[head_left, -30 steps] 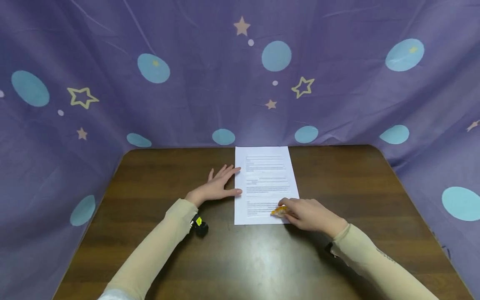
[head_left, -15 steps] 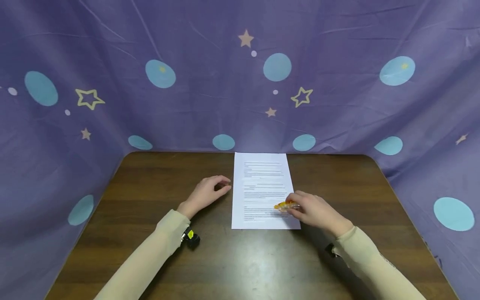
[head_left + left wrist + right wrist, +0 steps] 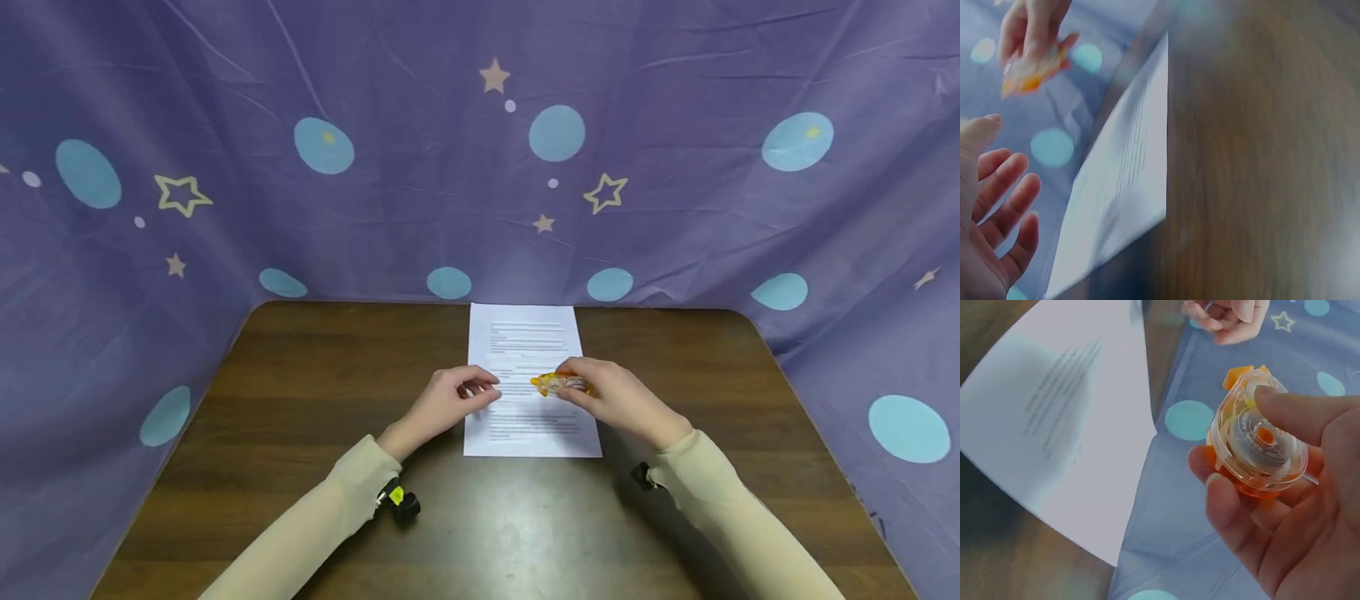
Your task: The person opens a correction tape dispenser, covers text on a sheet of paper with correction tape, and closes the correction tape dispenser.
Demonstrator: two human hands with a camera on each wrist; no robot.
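Between the thumb and fingers of my right hand (image 3: 618, 396) is a correction tape dispenser (image 3: 1257, 444), clear plastic with orange parts and a round reel inside. The hand holds it above the printed sheet of paper (image 3: 532, 429). In the right wrist view, the thumb lies on the dispenser's upper side and the fingers curl beneath it. My left hand (image 3: 442, 404) hovers over the paper's left side, fingers loosely bent and holding nothing. A small gap separates its fingertips from the dispenser. The left wrist view shows the dispenser (image 3: 1034, 74) blurred.
The sheet lies on a dark brown wooden table (image 3: 337, 358), reaching its far edge. Behind and beside the table hangs a purple curtain (image 3: 420, 183) with stars and blue ovals. A black wrist camera (image 3: 405, 504) sits on the left wrist.
My left hand has left the paper's left edge, drawn back, then moved in rightward over the sheet. My right hand has lifted the correction tape dispenser off the lower lines, up and toward the left hand.
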